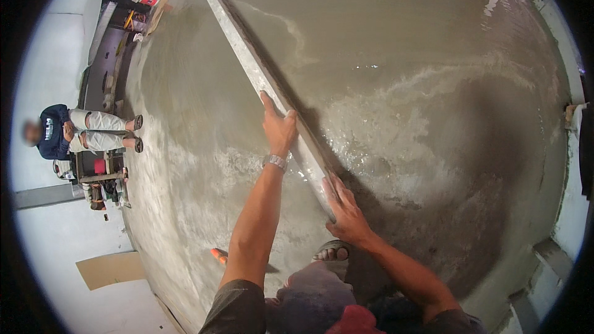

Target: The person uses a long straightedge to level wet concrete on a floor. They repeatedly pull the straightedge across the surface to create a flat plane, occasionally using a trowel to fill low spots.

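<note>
A long, pale straightedge [246,52] slants across the wet cement floor [396,31], from the far left down toward me. My left hand [279,130] grips it around its lower middle, with thumb and forefinger spread along its sides. At the near end, my right hand [348,213] is closed over the bar, fingers on the top and far side. The bar's underside is hidden, so I cannot tell how firmly it rests on the cement. Wet, glossy patches and rougher grey areas lie on both sides. An orange-handled tool [218,255] lies left of my left forearm, partly hidden.
My sandalled foot [333,252] stands on the floor just below the bar's near end. Along the left wall, a person [55,130] sits among boxes and tools. A cardboard sheet [111,270] leans at lower left. A wall ledge [552,260] borders the right side.
</note>
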A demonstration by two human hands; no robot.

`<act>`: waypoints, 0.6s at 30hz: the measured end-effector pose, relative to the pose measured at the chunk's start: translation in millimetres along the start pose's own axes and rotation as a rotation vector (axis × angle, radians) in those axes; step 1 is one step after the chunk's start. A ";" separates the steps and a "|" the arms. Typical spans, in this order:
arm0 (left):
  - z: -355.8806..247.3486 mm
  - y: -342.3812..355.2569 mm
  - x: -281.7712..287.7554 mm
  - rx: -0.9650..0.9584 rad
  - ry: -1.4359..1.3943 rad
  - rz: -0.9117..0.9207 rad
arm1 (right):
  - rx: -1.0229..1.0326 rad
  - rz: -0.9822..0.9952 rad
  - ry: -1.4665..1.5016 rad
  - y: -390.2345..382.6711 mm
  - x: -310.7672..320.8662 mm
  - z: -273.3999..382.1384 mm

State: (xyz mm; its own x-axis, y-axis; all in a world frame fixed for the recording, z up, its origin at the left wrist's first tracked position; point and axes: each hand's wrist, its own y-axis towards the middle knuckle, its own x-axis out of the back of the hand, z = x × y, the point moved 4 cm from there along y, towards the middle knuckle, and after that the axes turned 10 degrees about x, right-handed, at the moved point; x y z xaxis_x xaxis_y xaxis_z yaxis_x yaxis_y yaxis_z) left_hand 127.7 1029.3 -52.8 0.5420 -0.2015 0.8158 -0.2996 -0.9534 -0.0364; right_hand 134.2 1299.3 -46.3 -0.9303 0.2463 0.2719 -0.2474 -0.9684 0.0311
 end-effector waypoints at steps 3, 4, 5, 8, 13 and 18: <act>-5.0 5.4 -1.3 0.039 -0.030 0.043 | 0.003 -0.027 0.033 7.8 0.9 -2.8; -8.2 7.3 -2.1 0.086 -0.030 0.076 | 0.001 -0.036 0.036 10.1 1.8 -4.0; -10.4 6.0 -3.3 0.132 -0.030 0.109 | -0.012 -0.013 -0.003 3.4 1.4 -4.6; -1.1 -6.0 -7.5 0.004 0.002 0.013 | -0.001 0.025 -0.079 -5.0 4.7 -3.3; -8.8 1.2 -9.6 0.049 -0.056 0.063 | -0.013 0.004 -0.056 2.6 8.2 -7.3; -14.5 -13.2 -12.8 0.035 -0.006 0.028 | 0.002 -0.012 -0.029 -14.6 12.7 -9.4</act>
State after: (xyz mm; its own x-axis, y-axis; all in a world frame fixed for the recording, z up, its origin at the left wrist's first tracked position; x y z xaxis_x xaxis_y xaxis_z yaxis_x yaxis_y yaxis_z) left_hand 113.4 1047.8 -54.4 0.5389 -0.2293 0.8106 -0.2870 -0.9546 -0.0792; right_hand 123.5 1316.9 -52.3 -0.9191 0.2567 0.2989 -0.2579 -0.9655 0.0361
